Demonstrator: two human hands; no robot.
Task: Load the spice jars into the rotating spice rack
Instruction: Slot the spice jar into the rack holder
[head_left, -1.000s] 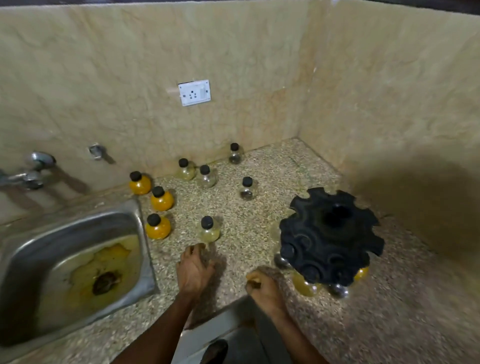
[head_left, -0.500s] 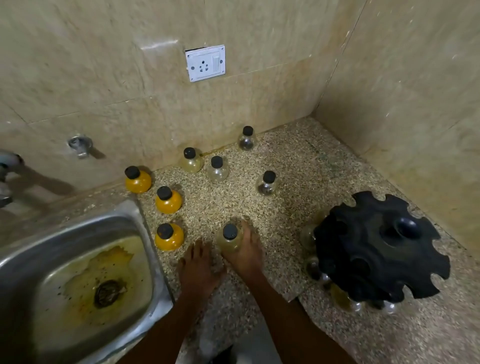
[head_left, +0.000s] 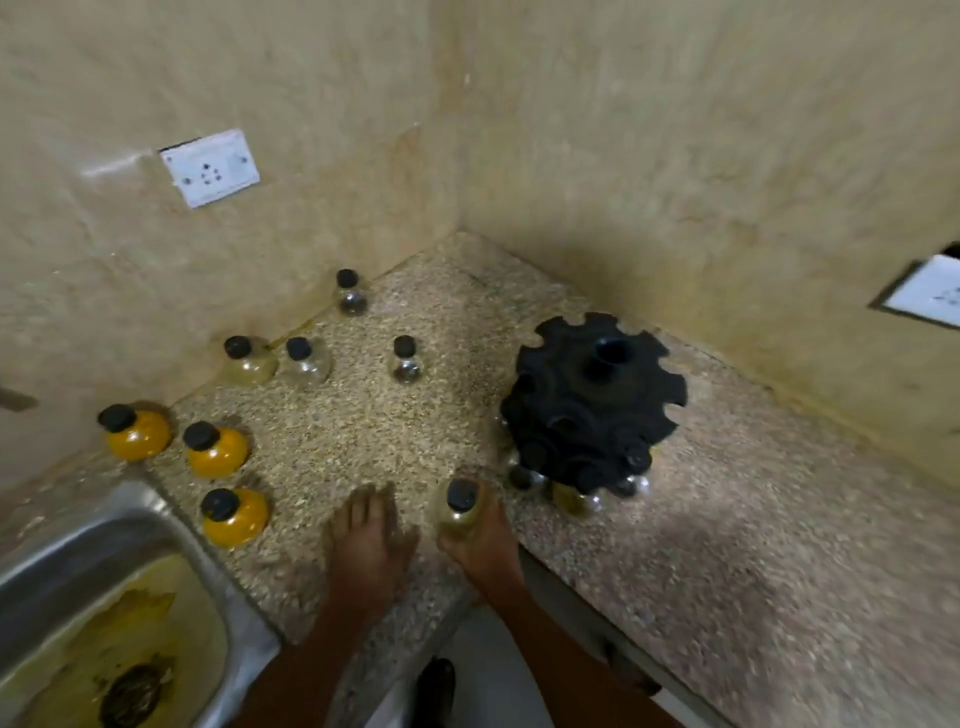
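Note:
A black rotating spice rack stands on the speckled counter near the corner, with a few jars hanging in its lower slots. My right hand grips a pale yellow jar with a black cap just left of the rack's base. Flat on the counter beside it lies my left hand, fingers spread and holding nothing. Three orange jars stand by the sink. Several clear jars stand near the back wall.
A steel sink with yellow stains fills the lower left. Tiled walls meet in a corner behind the rack. A white socket is on the back wall and another socket plate on the right wall.
My right hand reached left, closed on the pale yellow jar and carried it right toward the rack. My left hand stays on the counter. The camera view has shifted.

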